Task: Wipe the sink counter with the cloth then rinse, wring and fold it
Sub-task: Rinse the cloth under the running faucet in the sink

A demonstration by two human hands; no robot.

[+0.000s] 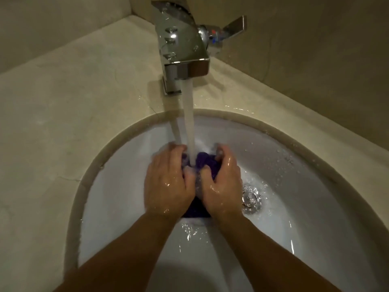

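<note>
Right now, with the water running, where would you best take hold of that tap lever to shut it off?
Take the lever by its flat free end, coming from the right. It sticks out sideways from the faucet, so that end is the most exposed part, and a thumb and finger would likely fit over its broad faces.

I see my left hand (pixel 168 182) and right hand (pixel 221 182) gripping the bunched purple cloth (pixel 205 163) under the faucet (pixel 182 45) stream, the drain (pixel 251 199) at three o'clock of them.
</note>
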